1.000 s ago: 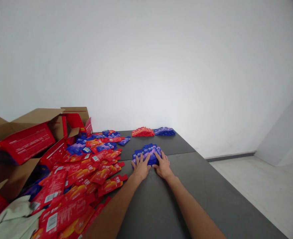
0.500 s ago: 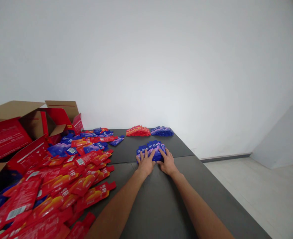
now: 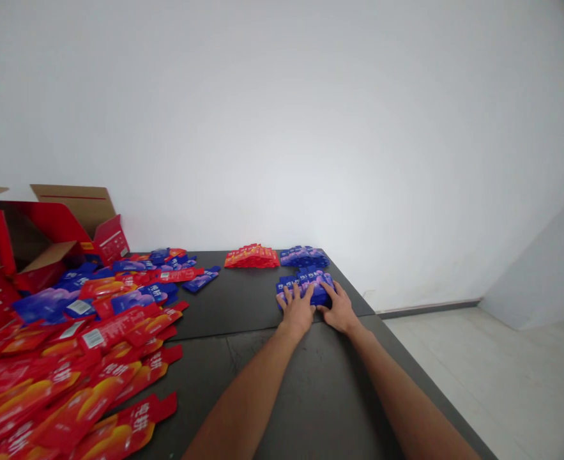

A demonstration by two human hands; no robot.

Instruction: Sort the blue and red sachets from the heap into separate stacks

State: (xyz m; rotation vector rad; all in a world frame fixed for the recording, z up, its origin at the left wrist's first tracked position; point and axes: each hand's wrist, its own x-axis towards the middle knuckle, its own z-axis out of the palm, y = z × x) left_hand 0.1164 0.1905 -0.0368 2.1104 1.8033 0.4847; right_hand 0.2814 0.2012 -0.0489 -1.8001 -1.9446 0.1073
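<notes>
An overlapping row of blue pouches (image 3: 305, 284) with purple print lies on the dark table, held between my two hands. On its left and near side, my left hand (image 3: 297, 311) has its fingers bent over the pouches. At the right end my right hand (image 3: 338, 306) grips the row, its fingers on top and its thumb on the near edge. Right behind stands another blue stack of pouches (image 3: 304, 257), very close to the row. To that stack's left sits a fanned stack of red pouches (image 3: 251, 257).
A large loose heap of red and blue pouches (image 3: 114, 370) covers the table's left side. Open red cardboard boxes (image 3: 112, 239) stand behind it. A white wall (image 3: 282, 128) rises at the table's far edge. The table's right edge drops to a pale floor (image 3: 473, 364).
Both hands have slid the row of blue pouches away from me, closer to the rear blue stack. The view has turned, so the heap and boxes sit further left.
</notes>
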